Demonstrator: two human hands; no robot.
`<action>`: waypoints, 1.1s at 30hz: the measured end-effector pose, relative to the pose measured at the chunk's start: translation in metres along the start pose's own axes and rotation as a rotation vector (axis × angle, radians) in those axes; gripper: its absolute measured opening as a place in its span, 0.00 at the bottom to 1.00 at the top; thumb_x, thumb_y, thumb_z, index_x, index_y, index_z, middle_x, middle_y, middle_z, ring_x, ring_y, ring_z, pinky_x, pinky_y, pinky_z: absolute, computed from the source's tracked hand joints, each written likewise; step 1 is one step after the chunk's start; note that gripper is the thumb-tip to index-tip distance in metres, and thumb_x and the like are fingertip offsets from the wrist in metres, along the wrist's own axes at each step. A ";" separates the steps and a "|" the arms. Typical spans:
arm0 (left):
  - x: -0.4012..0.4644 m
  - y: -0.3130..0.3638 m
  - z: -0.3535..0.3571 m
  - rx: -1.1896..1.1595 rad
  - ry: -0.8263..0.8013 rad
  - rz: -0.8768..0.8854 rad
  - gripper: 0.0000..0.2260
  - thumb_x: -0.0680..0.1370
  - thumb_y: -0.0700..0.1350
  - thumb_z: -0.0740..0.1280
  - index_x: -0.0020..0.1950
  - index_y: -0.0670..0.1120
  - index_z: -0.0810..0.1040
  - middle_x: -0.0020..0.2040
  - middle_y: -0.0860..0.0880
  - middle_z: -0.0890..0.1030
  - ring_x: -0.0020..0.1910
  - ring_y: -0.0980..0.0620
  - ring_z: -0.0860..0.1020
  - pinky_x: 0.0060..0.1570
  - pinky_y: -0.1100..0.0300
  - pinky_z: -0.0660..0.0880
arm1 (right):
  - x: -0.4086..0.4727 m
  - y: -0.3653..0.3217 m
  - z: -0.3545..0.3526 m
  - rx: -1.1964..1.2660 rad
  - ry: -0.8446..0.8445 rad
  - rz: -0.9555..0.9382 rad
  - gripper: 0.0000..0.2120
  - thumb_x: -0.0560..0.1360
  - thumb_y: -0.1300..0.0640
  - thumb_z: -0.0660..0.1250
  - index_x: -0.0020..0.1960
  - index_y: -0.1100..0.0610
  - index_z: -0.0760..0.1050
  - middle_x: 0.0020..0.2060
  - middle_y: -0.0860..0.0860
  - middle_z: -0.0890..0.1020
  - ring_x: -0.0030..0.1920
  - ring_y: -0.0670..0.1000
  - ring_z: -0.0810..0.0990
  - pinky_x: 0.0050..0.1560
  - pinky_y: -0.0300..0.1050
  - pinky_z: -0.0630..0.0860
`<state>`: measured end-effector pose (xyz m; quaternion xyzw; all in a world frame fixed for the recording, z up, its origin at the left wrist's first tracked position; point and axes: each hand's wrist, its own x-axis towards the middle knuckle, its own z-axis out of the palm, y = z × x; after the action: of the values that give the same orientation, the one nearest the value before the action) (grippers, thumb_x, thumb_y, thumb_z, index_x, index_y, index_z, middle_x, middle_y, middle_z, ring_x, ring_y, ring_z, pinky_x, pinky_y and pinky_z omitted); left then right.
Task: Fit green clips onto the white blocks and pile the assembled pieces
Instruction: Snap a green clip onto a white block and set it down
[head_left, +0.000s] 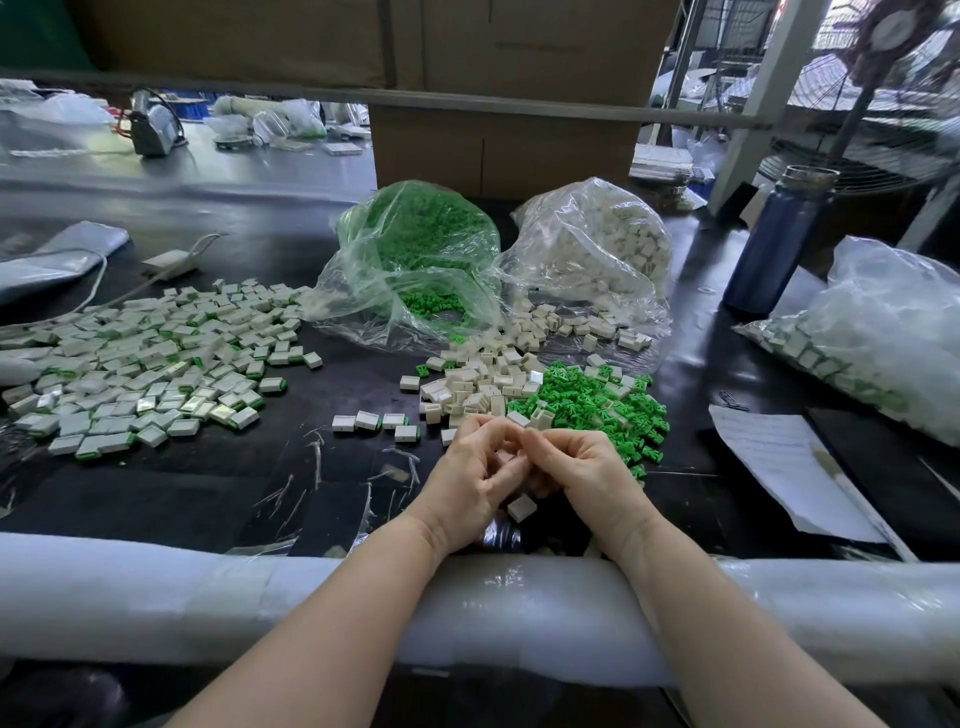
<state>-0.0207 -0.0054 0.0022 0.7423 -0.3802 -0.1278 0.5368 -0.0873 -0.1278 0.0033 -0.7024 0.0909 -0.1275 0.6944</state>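
My left hand (475, 473) and my right hand (582, 465) meet fingertip to fingertip over the black table, fingers curled around a small piece that is hidden between them. A loose white block (521, 507) lies just below the hands. Behind them sit a heap of white blocks (478, 384) and a heap of green clips (608, 402). A wide pile of assembled pieces (150, 364) spreads at the left. A few assembled pieces (382, 422) lie apart near the hands.
An open bag of green clips (415, 249) and a bag of white blocks (597, 244) stand behind the heaps. A dark blue bottle (774, 244), a bag of finished pieces (872, 338) and a paper sheet (784, 467) are at the right. A foam-wrapped rail (208, 603) runs under my forearms.
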 end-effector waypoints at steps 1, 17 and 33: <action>0.000 -0.001 -0.001 0.000 0.025 -0.005 0.07 0.77 0.39 0.64 0.45 0.52 0.73 0.51 0.48 0.69 0.38 0.57 0.71 0.43 0.73 0.70 | 0.000 0.000 0.000 0.019 0.016 -0.001 0.15 0.71 0.51 0.65 0.41 0.63 0.80 0.28 0.52 0.80 0.28 0.46 0.77 0.29 0.35 0.74; 0.000 0.003 0.001 0.059 0.066 -0.090 0.06 0.77 0.40 0.65 0.51 0.38 0.77 0.54 0.44 0.69 0.42 0.50 0.70 0.49 0.63 0.73 | 0.001 -0.001 -0.001 -0.347 0.173 -0.133 0.10 0.72 0.65 0.70 0.36 0.54 0.75 0.32 0.47 0.77 0.35 0.46 0.74 0.39 0.42 0.74; 0.000 -0.005 -0.003 0.108 0.275 -0.073 0.05 0.76 0.41 0.67 0.50 0.46 0.80 0.43 0.50 0.81 0.42 0.51 0.79 0.49 0.56 0.78 | 0.000 0.000 -0.001 -0.331 0.208 -0.152 0.01 0.73 0.63 0.68 0.42 0.60 0.76 0.37 0.53 0.78 0.39 0.50 0.74 0.44 0.48 0.74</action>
<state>-0.0170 -0.0027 -0.0010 0.7940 -0.2821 -0.0240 0.5380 -0.0874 -0.1292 0.0033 -0.7946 0.1289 -0.2347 0.5449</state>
